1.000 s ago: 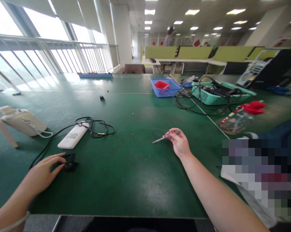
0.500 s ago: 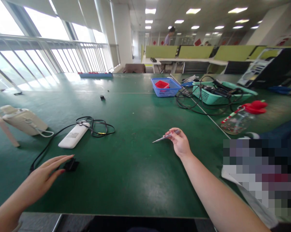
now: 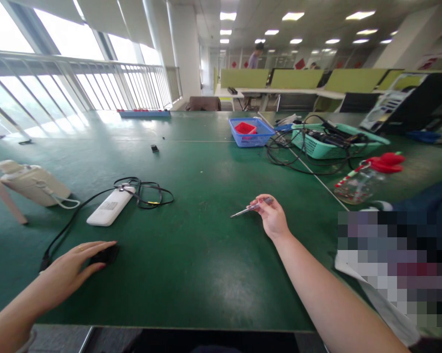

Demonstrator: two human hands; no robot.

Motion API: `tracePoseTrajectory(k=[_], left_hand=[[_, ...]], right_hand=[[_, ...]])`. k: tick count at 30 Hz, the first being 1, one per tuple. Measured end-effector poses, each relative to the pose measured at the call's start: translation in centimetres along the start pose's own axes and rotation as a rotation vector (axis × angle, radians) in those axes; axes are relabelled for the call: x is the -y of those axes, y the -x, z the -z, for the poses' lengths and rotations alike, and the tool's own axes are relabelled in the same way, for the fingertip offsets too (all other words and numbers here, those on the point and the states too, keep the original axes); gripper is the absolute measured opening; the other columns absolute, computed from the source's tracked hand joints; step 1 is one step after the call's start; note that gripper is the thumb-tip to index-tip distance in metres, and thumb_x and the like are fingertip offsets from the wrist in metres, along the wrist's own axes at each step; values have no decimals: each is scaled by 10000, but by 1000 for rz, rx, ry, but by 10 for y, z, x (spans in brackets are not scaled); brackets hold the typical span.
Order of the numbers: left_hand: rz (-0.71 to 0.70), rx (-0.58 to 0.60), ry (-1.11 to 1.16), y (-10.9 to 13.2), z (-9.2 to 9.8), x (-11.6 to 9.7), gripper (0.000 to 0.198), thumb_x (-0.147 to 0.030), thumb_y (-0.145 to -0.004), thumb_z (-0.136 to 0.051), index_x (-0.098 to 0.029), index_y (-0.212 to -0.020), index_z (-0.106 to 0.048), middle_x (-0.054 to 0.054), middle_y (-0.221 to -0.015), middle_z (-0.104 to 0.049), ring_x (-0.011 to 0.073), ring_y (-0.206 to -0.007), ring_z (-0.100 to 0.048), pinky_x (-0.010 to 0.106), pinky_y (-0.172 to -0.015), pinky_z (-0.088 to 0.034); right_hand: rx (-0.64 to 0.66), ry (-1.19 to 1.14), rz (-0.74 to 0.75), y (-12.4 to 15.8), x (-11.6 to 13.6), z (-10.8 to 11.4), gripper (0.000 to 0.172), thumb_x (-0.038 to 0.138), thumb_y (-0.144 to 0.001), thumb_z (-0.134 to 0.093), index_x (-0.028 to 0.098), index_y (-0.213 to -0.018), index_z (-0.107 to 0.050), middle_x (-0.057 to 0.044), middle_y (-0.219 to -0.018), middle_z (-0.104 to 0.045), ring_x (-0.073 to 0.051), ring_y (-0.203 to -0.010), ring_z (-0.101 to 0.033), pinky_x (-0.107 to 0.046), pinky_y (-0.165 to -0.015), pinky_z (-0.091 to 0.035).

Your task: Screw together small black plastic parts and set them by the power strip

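My right hand [image 3: 273, 219] pinches a slim screwdriver [image 3: 248, 210] above the green table, its thin metal tip pointing left. At the lower left my left hand [image 3: 72, 267] is low over the table, its thumb and fingers around a small black block-like object [image 3: 109, 255]. The hand covers part of that object, and its exact kind does not show. Just beyond lies a white power bank [image 3: 110, 206] with a black cable [image 3: 161, 196] looped at its far end and running back towards my left wrist.
A beige bottle [image 3: 35, 184] stands at the left. Farther off are a small black piece [image 3: 154, 148], a blue basket [image 3: 251, 138] holding a red tray, and a teal basket [image 3: 316, 147] of cables. A clear bottle with a red lid [image 3: 364, 184] stands at the right.
My left hand has shifted slightly right and lower over the black object, which now looks flatter to the table. My right hand and the screwdriver have hardly moved.
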State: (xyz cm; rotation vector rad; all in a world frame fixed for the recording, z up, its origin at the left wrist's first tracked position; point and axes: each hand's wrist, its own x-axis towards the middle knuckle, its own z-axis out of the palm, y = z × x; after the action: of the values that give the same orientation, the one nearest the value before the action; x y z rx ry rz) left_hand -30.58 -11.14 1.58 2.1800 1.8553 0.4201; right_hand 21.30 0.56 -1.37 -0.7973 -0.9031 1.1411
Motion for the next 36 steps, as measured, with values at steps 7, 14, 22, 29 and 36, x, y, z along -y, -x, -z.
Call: tracePoseTrajectory(k=[7, 14, 22, 29, 36], left_hand=[[46, -52, 5, -16, 1, -46, 389, -577, -728, -646, -443, -1092, -673, -124, -1123, -724, 269, -1038, -673, 482, -984, -501], [-191, 77, 95, -86, -32, -178, 404, -412, -768, -673, -318, -1161, -683, 16, -1144, -719, 245, -1051, -659, 379, -971, -502], [-345, 35, 139, -156, -93, -248, 354, -234, -721, -743, -257, -1073, -716, 31, -1183, -683, 231, -1077, -632, 347, -984, -482], [-324, 7, 217, -162, -113, -240, 502, -291, -715, -762, -248, -1201, -647, 51, -1074, -710, 245, -1037, -600, 384, -965, -471], [-317, -21, 272, -165, -119, -234, 461, -306, -703, -765, -246, -1151, -674, 44, -1063, -712, 238, -1043, -566, 377, -969, -461]], right_hand=[[25, 70, 20, 3, 3, -6, 181, 346, -738, -752, 224, -816, -645, 10, -735, -702, -175, -722, -693, -370, -749, -582], [66, 81, 108, 14, 14, -19, 147, 332, -775, -733, 227, -841, -654, 5, -803, -704, -192, -788, -708, -429, -854, -567], [178, 159, 210, 24, 25, -21, 94, 307, -846, -673, 238, -894, -632, -2, -837, -699, -210, -845, -713, -469, -898, -551], [333, 409, 297, 35, 29, -31, 59, 278, -882, -633, 229, -913, -644, -41, -921, -708, -221, -918, -707, -421, -879, -563], [542, 884, 660, 47, 37, -40, 148, 152, -866, -601, 238, -980, -642, -55, -994, -723, -209, -963, -683, -403, -917, -550]])
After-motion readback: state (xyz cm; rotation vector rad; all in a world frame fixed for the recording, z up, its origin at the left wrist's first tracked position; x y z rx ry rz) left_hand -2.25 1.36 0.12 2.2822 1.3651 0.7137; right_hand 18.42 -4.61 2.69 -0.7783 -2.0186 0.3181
